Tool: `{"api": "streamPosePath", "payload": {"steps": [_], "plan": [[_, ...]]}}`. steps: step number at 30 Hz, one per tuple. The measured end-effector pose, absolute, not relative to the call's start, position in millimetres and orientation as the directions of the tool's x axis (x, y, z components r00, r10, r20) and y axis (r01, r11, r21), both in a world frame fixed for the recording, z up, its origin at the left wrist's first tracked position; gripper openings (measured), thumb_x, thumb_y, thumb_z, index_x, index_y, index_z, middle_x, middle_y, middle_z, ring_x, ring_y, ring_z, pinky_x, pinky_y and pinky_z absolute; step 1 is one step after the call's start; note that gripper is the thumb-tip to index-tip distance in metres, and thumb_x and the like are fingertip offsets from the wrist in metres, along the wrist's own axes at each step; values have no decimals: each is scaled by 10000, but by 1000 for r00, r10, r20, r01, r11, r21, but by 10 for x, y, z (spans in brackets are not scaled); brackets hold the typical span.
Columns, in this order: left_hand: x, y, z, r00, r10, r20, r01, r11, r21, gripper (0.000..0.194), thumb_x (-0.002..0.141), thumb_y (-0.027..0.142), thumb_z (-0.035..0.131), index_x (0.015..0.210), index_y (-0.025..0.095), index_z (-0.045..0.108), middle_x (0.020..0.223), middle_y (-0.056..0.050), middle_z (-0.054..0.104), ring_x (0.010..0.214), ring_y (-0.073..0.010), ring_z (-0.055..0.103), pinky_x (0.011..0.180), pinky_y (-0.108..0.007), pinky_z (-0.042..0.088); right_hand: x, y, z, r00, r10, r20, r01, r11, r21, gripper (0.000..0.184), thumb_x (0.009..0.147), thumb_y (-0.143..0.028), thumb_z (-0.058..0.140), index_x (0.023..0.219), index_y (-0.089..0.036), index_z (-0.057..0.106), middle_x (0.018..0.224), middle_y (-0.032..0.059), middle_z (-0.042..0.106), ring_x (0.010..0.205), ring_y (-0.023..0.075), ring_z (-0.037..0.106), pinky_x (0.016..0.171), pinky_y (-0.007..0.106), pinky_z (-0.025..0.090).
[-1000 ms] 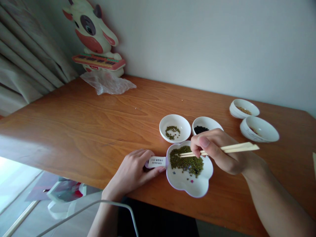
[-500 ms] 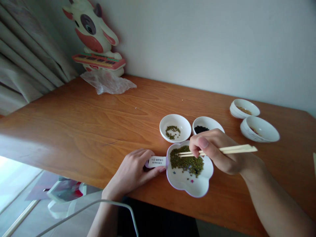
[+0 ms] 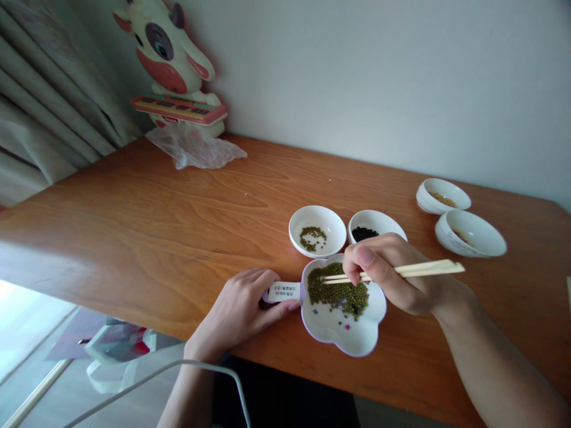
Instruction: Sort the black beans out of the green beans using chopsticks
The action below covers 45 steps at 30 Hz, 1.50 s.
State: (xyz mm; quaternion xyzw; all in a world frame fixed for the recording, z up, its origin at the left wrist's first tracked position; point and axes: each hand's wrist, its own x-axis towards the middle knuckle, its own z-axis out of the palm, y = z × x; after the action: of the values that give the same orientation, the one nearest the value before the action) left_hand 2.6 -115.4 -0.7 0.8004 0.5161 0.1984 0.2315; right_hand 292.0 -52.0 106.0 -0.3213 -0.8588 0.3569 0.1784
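My left hand (image 3: 243, 309) is closed round the labelled handle of a white flower-shaped dish (image 3: 341, 333) with a lilac rim. Green mung beans (image 3: 343, 297) lie heaped over the dish's far half. A pair of wooden chopsticks (image 3: 428, 268) is gripped in my right hand (image 3: 395, 273), above the dish. Their tips, close together, reach into the beans; whether a bean is between them I cannot tell. Just behind the dish, a white bowl (image 3: 332, 223) contains a few mung beans. Beside it, a second bowl (image 3: 388, 222) has black beans (image 3: 364, 233) in it, partly hidden by my right hand.
Two more white bowls stand at the right: one (image 3: 423, 202) with yellowish bits, the other (image 3: 486, 238) with dark reddish ones. A cow-shaped toy keyboard (image 3: 182, 110) and a crumpled plastic bag (image 3: 198, 148) sit at the back left. A pale cable (image 3: 178, 364) crosses near my left forearm.
My right hand and the chopsticks have shifted very slightly left, their tips staying among the mung beans. My left hand keeps its hold on the dish handle.
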Motion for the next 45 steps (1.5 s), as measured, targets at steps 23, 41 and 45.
{"api": "streamPosePath", "payload": {"steps": [23, 41, 45], "plan": [[29, -1146, -14, 400, 913, 86, 732, -375, 569, 437, 986, 610, 621, 827, 212, 538, 818, -12, 635, 727, -174, 583, 668, -291, 393, 3182, -445, 1208, -312, 871, 379, 509, 490, -708, 728, 1055, -702, 245, 698, -242, 681, 651, 69, 630, 626, 214, 559, 609, 406, 373], [25, -1156, -19, 393, 918, 54, 751, -355, 557, 371, 1002, 566, 610, 861, 223, 605, 824, -23, 670, 721, -179, 620, 656, -281, 465, 3111, -519, 1293, -601, 798, -36, 634, 449, -630, 647, 1119, -568, 267, 717, -187, 602, 646, -13, 598, 603, 113, 527, 626, 310, 374], [29, -1152, -15, 402, 912, 83, 745, -378, 549, 349, 1004, 551, 614, 890, 222, 632, 810, -19, 676, 697, -167, 620, 632, -264, 467, 3110, -495, 1256, -584, 812, -4, 670, 479, -567, 657, 1125, -548, 269, 715, -187, 634, 634, -7, 617, 595, 120, 530, 637, 334, 354]]}}
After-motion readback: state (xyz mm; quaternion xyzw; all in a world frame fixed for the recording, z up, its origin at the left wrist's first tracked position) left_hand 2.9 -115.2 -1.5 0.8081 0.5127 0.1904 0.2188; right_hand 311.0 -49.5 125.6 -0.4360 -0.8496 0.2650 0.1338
